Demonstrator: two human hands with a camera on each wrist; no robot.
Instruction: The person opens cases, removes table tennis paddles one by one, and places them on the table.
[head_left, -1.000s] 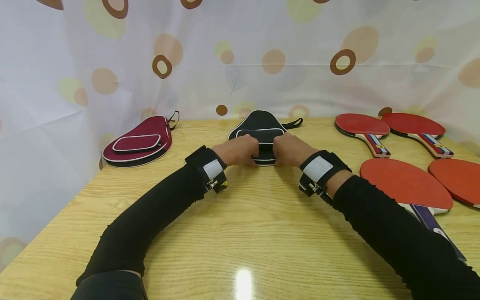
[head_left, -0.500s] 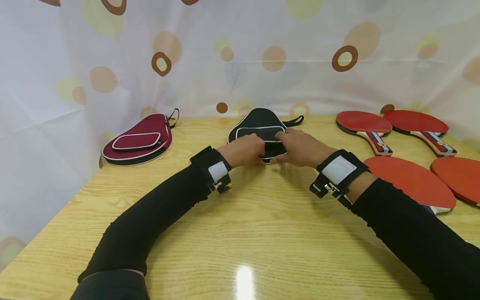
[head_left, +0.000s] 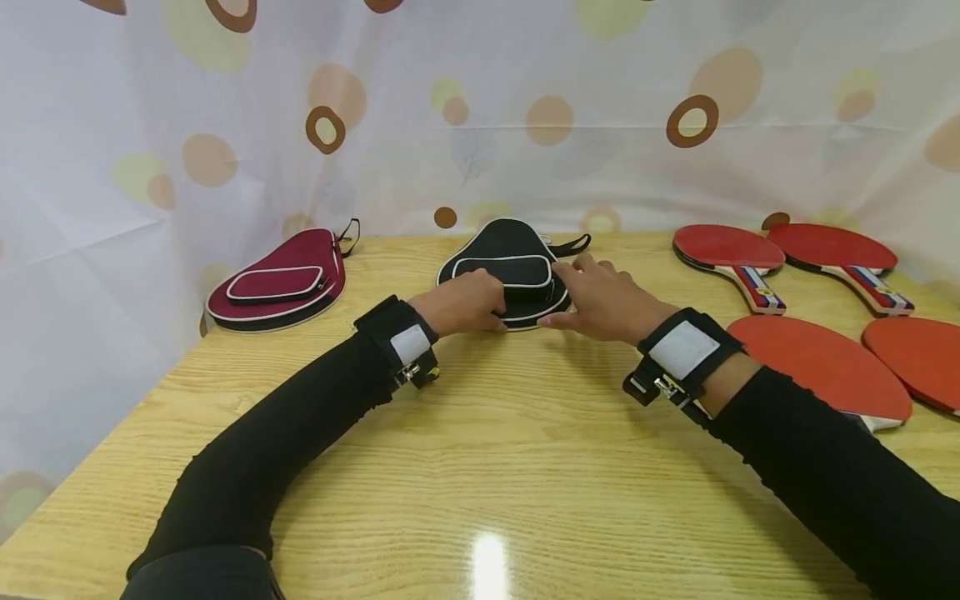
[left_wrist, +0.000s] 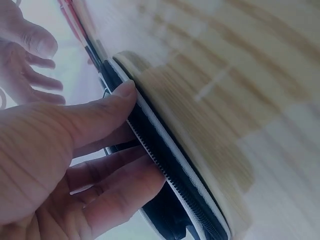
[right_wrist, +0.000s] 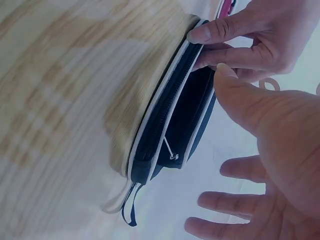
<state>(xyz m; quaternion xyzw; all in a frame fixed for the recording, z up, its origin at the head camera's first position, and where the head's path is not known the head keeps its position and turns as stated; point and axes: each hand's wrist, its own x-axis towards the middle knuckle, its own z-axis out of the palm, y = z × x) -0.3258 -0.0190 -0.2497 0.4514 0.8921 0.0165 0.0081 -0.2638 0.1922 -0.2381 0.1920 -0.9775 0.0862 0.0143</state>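
Note:
A black table tennis paddle case (head_left: 510,240) with white piping lies on the table's far side, its front pocket bulging and its wrist strap pointing right. My left hand (head_left: 461,304) pinches the case's near edge; in the left wrist view the thumb lies by the zipper (left_wrist: 165,172) and the fingers curl onto the pocket side. My right hand (head_left: 611,302) is beside the case's right edge, fingers spread and relaxed. In the right wrist view a zipper pull (right_wrist: 172,156) hangs at the pocket's end, with the right thumb close to the pocket.
A maroon paddle case (head_left: 281,279) lies at the far left of the wooden table (head_left: 420,467). At the right are several red paddles, including one (head_left: 727,246) at the back and a larger one (head_left: 825,367) beyond my right forearm. A patterned curtain (head_left: 540,75) stands behind.
My right hand has loosened from a closed grip at the case's right side and spread its fingers. The black case has shifted slightly left along with my left hand.

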